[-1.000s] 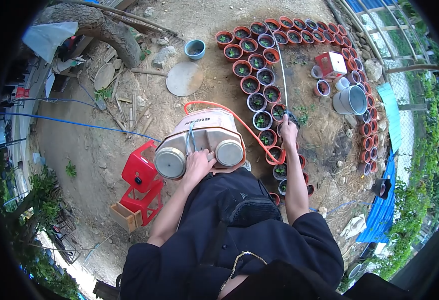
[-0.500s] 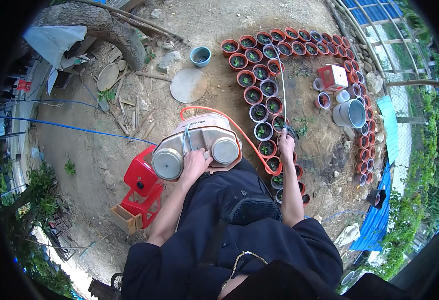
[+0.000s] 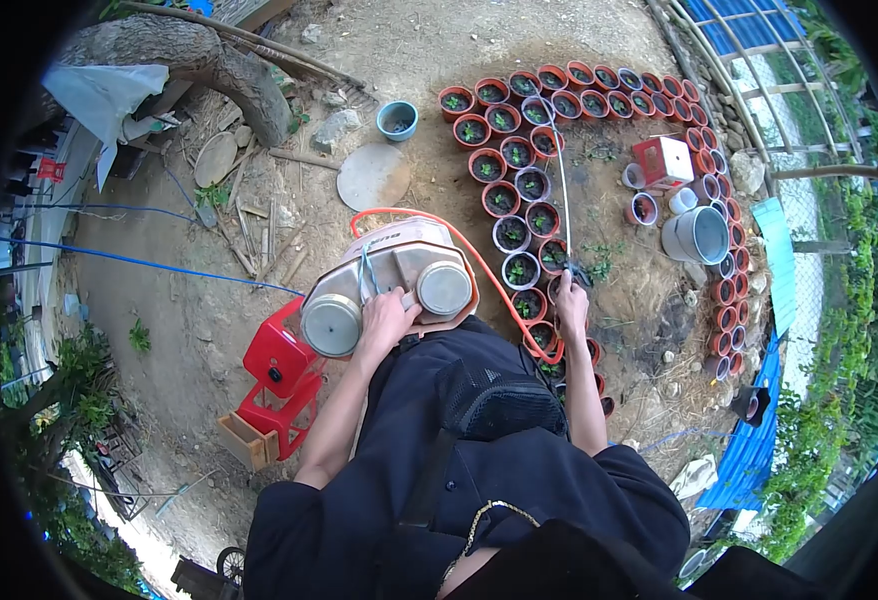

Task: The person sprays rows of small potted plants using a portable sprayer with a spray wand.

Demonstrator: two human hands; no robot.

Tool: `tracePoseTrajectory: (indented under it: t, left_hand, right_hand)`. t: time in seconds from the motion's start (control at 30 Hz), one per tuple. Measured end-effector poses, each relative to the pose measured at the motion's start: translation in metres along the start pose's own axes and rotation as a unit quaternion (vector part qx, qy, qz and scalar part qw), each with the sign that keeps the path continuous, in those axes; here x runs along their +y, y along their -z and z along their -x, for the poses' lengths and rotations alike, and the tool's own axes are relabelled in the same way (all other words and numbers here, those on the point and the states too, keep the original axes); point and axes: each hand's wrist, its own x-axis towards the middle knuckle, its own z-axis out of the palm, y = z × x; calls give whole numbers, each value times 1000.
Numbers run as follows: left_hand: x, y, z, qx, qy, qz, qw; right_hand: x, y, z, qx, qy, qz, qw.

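My left hand (image 3: 387,318) is closed round the handle between two round grey-green caps on a pale sprayer tank (image 3: 384,266). The tank stands in front of my body, with a light blue cord tied near the handle. An orange hose (image 3: 487,275) curves from the tank towards my right side. My right hand (image 3: 572,308) is wrapped round the dark grip of a spray wand (image 3: 565,190). The wand's thin pale rod points away from me over potted seedlings (image 3: 531,185). Its far tip is hard to make out among the pots.
Red stools (image 3: 281,350) and a wooden box (image 3: 248,442) stand at left. A blue pot (image 3: 397,121) and a round flat slab (image 3: 373,178) lie ahead. At right are a large grey bucket (image 3: 697,236) and a red-and-white container (image 3: 662,162). A blue rope (image 3: 159,263) crosses the left side.
My right hand has drawn slightly back towards me with the spray wand. My left hand stays on the tank's handle. The whole view has shifted a little.
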Motion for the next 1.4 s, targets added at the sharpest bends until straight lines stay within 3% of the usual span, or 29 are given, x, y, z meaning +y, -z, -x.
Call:
tracePoseTrajectory:
  t: [0.4, 0.5, 0.57, 0.93, 1.07, 1.13, 1.4]
  left_hand:
    - [21, -1, -7, 6, -24, 5, 1000]
    - [21, -3, -7, 18, -39, 6, 999]
    - [21, -5, -6, 27, -52, 7, 998]
    - [27, -6, -1, 15, -27, 7, 999]
    - [21, -14, -2, 47, -53, -3, 997]
    - [21, -14, -1, 51, -56, -4, 997]
    - [24, -10, 3, 19, -24, 0, 1000]
  right_hand:
    - [-15, 21, 10, -56, -92, 10, 994]
    - [-4, 13, -3, -48, -75, 4, 996]
    - [3, 7, -13, -5, -1, 22, 1000]
    - [-21, 15, -21, -65, -65, 6, 996]
    - [0, 5, -28, -46, -41, 14, 998]
    - [12, -3, -33, -3, 30, 35, 999]
    - [10, -12, -41, -21, -21, -7, 1000]
